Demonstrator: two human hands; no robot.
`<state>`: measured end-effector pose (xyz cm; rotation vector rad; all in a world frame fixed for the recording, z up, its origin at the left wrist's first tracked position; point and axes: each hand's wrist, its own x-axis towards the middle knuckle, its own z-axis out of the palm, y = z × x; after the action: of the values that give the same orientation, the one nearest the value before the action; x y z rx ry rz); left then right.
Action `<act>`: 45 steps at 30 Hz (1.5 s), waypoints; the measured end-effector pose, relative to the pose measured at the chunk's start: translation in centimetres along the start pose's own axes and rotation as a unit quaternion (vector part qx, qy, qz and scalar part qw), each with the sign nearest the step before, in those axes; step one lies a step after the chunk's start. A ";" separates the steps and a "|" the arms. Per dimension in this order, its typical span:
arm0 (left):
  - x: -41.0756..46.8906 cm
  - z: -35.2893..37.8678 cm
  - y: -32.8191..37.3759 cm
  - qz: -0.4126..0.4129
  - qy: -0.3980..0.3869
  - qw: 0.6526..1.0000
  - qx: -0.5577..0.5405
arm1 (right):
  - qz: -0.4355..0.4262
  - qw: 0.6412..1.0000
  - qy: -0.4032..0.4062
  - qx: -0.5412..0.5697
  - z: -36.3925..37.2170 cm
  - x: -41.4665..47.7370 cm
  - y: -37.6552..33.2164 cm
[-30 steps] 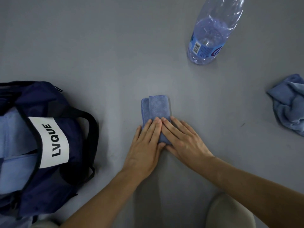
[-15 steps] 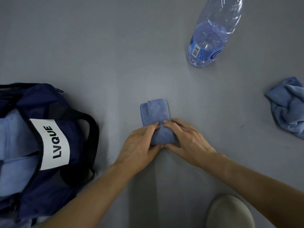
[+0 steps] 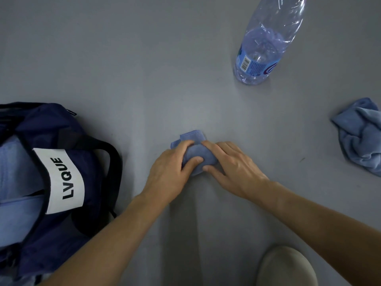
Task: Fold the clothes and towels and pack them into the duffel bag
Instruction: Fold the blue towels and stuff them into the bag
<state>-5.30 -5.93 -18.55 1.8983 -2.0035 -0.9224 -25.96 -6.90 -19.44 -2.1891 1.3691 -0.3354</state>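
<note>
A small blue towel (image 3: 197,156), folded narrow, lies on the grey surface at the centre. Its near end is lifted and curled over toward the far end. My left hand (image 3: 171,172) grips that end from the left, thumb under and fingers over. My right hand (image 3: 231,166) grips it from the right in the same way. A navy duffel bag (image 3: 51,141) with a white LVQUE label stands open at the left, with light blue folded cloth (image 3: 14,182) inside. A crumpled blue towel (image 3: 360,135) lies at the right edge.
A clear plastic water bottle (image 3: 261,52) stands at the upper right of the grey surface (image 3: 123,69). A pale rounded object (image 3: 286,267) shows at the bottom right. The bag's black strap (image 3: 115,162) curves toward the folded towel.
Both hands went from pressing flat on the towel's near end to gripping it. They have lifted and rolled that end away from me, so the towel looks shorter.
</note>
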 end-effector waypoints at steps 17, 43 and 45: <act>0.2 0.7 -2.3 0.112 0.095 0.985 0.085 | -0.082 0.974 0.055 -0.202 1.8 1.0 -0.8; -13.3 -29.6 -2.0 -0.087 0.247 0.873 -0.411 | 0.002 0.944 -0.175 0.281 -9.6 14.8 -31.8; -14.8 -30.4 -5.1 -0.085 0.263 0.875 -0.398 | -0.024 0.949 -0.192 0.249 -7.0 15.9 -34.9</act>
<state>18.05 -0.07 5.76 1.5916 -0.9322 -0.9302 4.34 -11.08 4.65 -1.7503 0.8991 -0.2237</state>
